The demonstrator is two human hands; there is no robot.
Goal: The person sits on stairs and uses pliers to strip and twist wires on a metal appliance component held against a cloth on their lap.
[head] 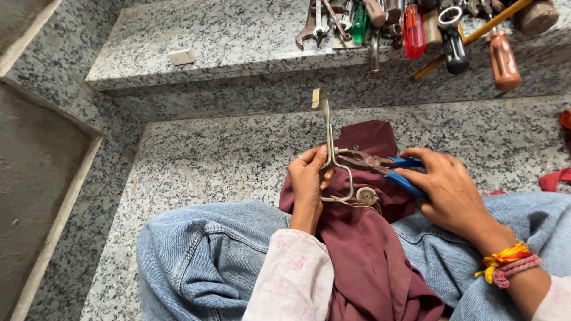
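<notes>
Sitting on speckled granite steps [226, 151], tools [416, 27] heaped above.

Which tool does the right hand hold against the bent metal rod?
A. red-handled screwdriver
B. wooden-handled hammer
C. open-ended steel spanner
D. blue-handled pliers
D: the right hand grips blue-handled pliers whose jaws meet the bent metal rod, which the left hand steadies over the maroon cloth.
</notes>
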